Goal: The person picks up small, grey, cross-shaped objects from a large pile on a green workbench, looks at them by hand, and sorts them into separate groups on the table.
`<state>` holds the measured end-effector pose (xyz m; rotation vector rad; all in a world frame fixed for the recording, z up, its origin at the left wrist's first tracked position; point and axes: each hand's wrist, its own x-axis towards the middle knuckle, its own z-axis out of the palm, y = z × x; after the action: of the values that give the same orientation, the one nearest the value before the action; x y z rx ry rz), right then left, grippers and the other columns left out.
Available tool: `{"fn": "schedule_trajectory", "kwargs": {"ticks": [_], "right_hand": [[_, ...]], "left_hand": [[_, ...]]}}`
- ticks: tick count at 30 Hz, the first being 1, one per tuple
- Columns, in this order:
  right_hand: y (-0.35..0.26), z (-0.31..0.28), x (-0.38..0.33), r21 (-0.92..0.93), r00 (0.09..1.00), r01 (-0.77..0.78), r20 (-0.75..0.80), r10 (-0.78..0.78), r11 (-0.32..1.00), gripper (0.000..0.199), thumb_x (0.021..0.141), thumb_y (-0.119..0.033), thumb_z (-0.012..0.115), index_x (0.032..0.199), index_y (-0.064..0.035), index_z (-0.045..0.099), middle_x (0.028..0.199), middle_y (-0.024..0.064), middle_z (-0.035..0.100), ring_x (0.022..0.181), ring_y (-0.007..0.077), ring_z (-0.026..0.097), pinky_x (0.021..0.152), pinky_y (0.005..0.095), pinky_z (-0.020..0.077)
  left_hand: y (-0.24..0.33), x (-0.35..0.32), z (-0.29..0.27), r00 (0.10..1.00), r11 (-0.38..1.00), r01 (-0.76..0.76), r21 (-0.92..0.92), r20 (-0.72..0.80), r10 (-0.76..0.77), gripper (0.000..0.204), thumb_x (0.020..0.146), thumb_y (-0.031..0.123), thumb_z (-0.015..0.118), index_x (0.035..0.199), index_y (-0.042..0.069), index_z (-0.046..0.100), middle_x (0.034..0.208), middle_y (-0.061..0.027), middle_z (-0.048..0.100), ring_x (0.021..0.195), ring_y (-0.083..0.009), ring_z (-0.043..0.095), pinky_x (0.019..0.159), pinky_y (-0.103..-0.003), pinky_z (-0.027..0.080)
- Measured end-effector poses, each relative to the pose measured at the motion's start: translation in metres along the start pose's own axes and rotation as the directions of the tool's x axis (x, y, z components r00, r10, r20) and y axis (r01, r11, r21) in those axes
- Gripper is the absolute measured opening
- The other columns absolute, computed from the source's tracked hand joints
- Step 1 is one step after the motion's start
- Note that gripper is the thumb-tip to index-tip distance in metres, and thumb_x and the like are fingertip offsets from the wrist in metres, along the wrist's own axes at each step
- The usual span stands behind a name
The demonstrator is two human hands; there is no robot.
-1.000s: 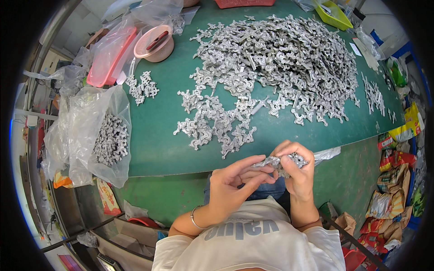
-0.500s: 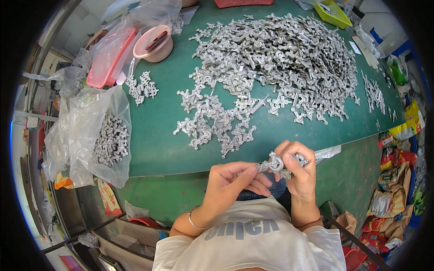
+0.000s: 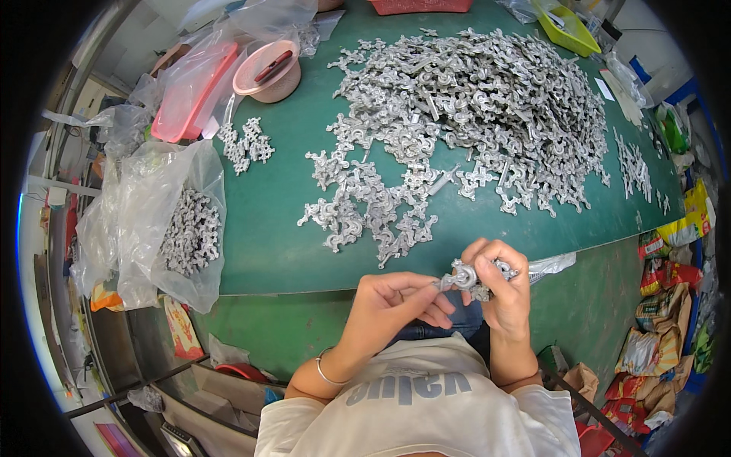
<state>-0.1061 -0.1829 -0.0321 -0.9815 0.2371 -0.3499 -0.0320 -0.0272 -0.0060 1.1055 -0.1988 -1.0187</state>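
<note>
In front of my shirt, past the table's near edge, both my hands meet at a silver-grey cast metal part with curved hooks and knobs. My right hand is closed around it and at least one more like piece, whose ends stick out between the thumb and fingers. The thumb and forefinger of my left hand pinch the left end of the part. Its other fingers are loosely curled below. Beyond my hands, a loose group of similar metal parts lies on the green table.
A large heap of metal parts covers the table's far middle. At left stand a plastic bag of parts, a small cluster and a pink bowl with a red-handled tool. Thin metal sticks lie right, near a yellow-green basket.
The view has shifted slightly, so the table's things appear a little further right. My hands stay together on the metal part, with only slight movement of the fingers and part.
</note>
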Motion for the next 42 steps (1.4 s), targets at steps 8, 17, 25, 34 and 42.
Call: {"fn": "schedule_trajectory", "kwargs": {"ticks": [8,17,25,34,42], "right_hand": [[0.010,-0.018,0.019,-0.023,0.981,-0.147,-0.128,0.143,0.989,0.012,0.083,-0.005,0.054,0.090,0.0030,0.058,0.069,0.0074,0.057,0.060,0.0147,0.058,0.039,0.0208,0.0394],[0.009,-0.026,0.025,-0.024,0.976,-0.176,-0.134,0.171,0.984,0.011,0.082,-0.007,0.054,0.085,0.0034,0.057,0.071,0.0086,0.055,0.060,0.0161,0.058,0.038,0.0208,0.0390],[0.013,-0.127,-0.034,0.064,0.913,-0.243,0.352,0.206,0.968,0.013,0.081,-0.007,0.054,0.075,0.0038,0.053,0.071,0.0145,0.052,0.057,0.0200,0.056,0.036,0.0220,0.0382],[0.138,-0.316,-0.059,0.649,0.628,-0.161,-0.514,0.584,0.744,0.022,0.085,-0.026,0.053,0.073,-0.0085,0.054,0.065,0.0024,0.055,0.059,0.0199,0.058,0.043,0.0278,0.0434],[0.182,-0.389,0.031,0.533,0.440,0.092,-0.780,0.446,0.841,0.019,0.080,-0.020,0.056,0.088,-0.0031,0.057,0.074,0.0076,0.061,0.063,0.0226,0.059,0.055,0.0315,0.0500]], "left_hand": [[0.024,-0.016,-0.167,0.509,0.764,-0.645,0.013,-0.738,0.443,0.020,0.085,0.006,0.052,0.096,-0.010,0.054,0.084,-0.0165,0.061,0.073,-0.0171,0.062,0.065,-0.021,0.055],[0.045,-0.033,-0.262,0.096,0.704,-0.549,0.449,-0.804,0.587,0.030,0.089,0.010,0.046,0.114,-0.006,0.046,0.105,-0.0149,0.056,0.088,-0.0184,0.058,0.072,-0.026,0.050],[-0.017,0.011,-0.125,0.534,0.726,-0.316,0.611,-0.517,0.669,0.020,0.088,0.006,0.046,0.104,-0.004,0.054,0.090,-0.0092,0.058,0.075,-0.0127,0.056,0.063,-0.023,0.048],[-0.073,0.033,-0.066,0.544,0.369,-0.331,0.869,-0.143,0.826,0.015,0.086,-0.003,0.044,0.095,-0.007,0.056,0.090,-0.0107,0.056,0.078,-0.0148,0.055,0.067,-0.025,0.048],[-0.092,0.043,-0.056,0.454,-0.001,-0.074,0.997,0.034,0.890,0.017,0.084,-0.005,0.044,0.098,-0.008,0.054,0.101,-0.0142,0.052,0.091,-0.0225,0.052,0.080,-0.032,0.044]]}}
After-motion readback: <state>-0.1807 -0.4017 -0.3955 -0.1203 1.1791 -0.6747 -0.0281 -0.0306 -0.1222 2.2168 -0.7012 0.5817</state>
